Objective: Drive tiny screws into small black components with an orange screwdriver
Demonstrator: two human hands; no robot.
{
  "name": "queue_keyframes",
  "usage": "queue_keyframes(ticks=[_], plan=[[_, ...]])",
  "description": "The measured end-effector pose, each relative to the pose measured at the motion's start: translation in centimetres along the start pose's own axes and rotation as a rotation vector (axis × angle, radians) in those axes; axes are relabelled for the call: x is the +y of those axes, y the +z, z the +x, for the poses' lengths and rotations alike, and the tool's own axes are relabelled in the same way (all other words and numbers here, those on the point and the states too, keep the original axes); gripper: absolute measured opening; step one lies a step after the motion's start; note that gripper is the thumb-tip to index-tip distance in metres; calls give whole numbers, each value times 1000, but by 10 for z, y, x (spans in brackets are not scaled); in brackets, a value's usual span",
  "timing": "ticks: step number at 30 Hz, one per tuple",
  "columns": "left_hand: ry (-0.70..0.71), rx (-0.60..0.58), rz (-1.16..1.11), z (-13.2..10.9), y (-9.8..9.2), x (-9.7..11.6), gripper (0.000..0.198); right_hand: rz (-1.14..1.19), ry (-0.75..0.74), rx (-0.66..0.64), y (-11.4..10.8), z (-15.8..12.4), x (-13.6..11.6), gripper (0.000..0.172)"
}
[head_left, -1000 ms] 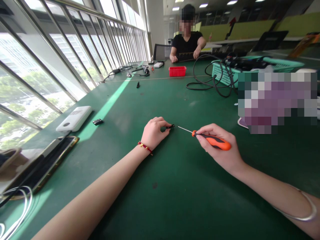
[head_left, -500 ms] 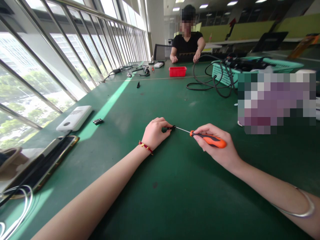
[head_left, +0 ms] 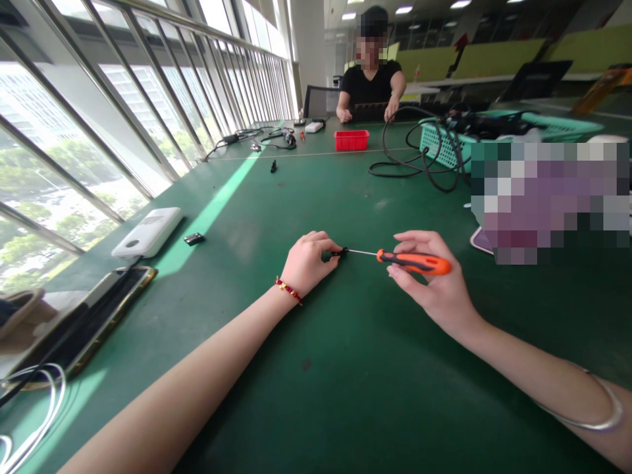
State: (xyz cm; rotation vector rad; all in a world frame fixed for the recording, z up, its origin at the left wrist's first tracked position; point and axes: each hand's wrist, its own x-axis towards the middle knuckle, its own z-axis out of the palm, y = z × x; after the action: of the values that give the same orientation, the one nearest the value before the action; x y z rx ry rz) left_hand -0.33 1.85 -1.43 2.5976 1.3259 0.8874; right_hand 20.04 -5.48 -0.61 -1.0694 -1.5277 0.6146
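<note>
My left hand [head_left: 312,258] pinches a small black part [head_left: 340,252] between thumb and forefinger, low over the green table [head_left: 276,382]. Most of that part is hidden by the fingers, so its kind does not show. A screwdriver [head_left: 417,262] with an orange and black handle lies in my right hand [head_left: 442,283], its thin shaft pointing left and its tip at the black part. Thumb and fingertips of the right hand are spread away from the handle, which rests loosely against the other fingers.
On the left lie a white box-shaped device [head_left: 148,232], a small black piece [head_left: 194,239] and a phone [head_left: 106,322]. Farther off are a red bin [head_left: 351,140], black cables [head_left: 395,172] and a teal basket [head_left: 437,146]. A person [head_left: 371,89] sits at the far end.
My right thumb and fingers have spread from their closed grip on the screwdriver handle. The handle has risen slightly and lies more level. My left hand stays about where it was.
</note>
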Motion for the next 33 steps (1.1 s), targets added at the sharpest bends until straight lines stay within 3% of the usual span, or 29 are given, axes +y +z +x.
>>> queue_keyframes(ticks=[3,7,10,16,23,30,33], plan=[[8,-6,-5,0,0,1,14,8,19,-2,0,-1,-2,38],[13,-9,-6,-1,0,3,14,-96,82,-39,-1,-4,-11,20],[8,-11,-6,-1,0,4,14,-111,45,-21,-1,-5,-12,15],[13,-19,-11,-1,-1,5,14,-44,-60,74,0,-3,-5,42],[14,-19,-13,-1,0,5,14,-150,17,-13,-2,-5,-13,11],[8,-20,-22,-1,0,6,13,-30,-104,79,0,-2,-3,43],[11,-18,-27,-2,-1,6,14,-62,-17,39,0,-3,-7,31]])
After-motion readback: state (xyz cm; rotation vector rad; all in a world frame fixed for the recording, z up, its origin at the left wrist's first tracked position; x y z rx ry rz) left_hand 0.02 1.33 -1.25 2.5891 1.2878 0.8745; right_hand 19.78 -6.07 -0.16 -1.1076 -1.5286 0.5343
